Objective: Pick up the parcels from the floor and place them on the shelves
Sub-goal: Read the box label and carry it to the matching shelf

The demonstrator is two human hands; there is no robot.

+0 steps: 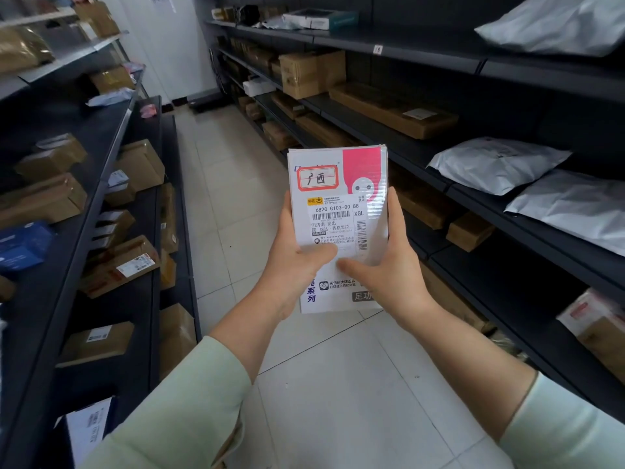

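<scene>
I hold a flat white and pink parcel (338, 184) upright in front of me, above the aisle floor. It carries a shipping label with a barcode and a red-framed sticker near its top. My left hand (297, 262) grips its left edge, thumb across the label. My right hand (389, 265) grips its right edge, thumb on the front. Dark shelves line both sides: the left shelves (101, 170) and the right shelves (473, 194).
Brown cartons (311, 72) and grey poly bags (497, 164) lie on the right shelves. Cartons (142, 164) and a blue box (23, 245) sit on the left shelves. The white tiled aisle (216, 184) runs ahead to a floor scale (206, 99) at the far end.
</scene>
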